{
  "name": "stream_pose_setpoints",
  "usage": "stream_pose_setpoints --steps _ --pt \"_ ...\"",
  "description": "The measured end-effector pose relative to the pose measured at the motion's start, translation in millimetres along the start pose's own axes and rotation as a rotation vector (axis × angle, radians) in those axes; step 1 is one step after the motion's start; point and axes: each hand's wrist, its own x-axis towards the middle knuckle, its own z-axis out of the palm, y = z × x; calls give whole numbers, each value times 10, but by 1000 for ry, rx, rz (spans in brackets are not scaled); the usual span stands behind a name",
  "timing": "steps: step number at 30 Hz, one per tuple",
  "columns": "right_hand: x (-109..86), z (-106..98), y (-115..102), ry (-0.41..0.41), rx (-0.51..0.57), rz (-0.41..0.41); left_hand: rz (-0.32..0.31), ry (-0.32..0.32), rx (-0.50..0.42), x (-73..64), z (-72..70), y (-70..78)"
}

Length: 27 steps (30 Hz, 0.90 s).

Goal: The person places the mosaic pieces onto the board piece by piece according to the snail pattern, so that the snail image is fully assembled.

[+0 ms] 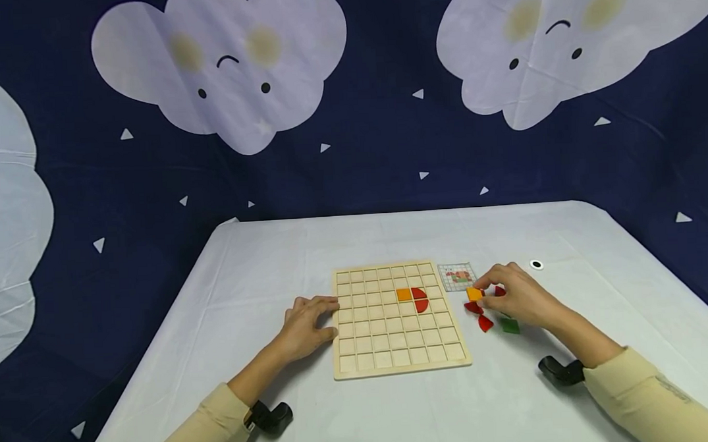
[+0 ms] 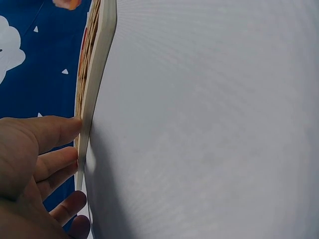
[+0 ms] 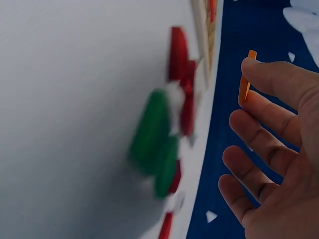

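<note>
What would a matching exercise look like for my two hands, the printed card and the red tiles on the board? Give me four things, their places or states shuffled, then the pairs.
Things:
1. Left hand
2. Right hand
3. Printed picture card
4. Two red quarter-circle tiles

Places or states:
A. Lying off the wooden grid board, by its right edge
B. Pinching a loose orange tile
C. In the grid's cells, next to an orange square tile
D. Touching the board's left edge

Pairs: 1-D, 2-B, 3-A, 4-C
</note>
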Motion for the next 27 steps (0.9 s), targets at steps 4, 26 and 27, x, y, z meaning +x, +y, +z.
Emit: stream_pose_setpoints --steps 4,26,27 --pt "83 14 -145 13 8 -42 6 6 8 0 7 -8" --pt "379 434 -786 -38 1 -165 6 7 14 2 13 -24" --pt "390 452 -795 -41 -5 -167 5 6 13 3 14 -25"
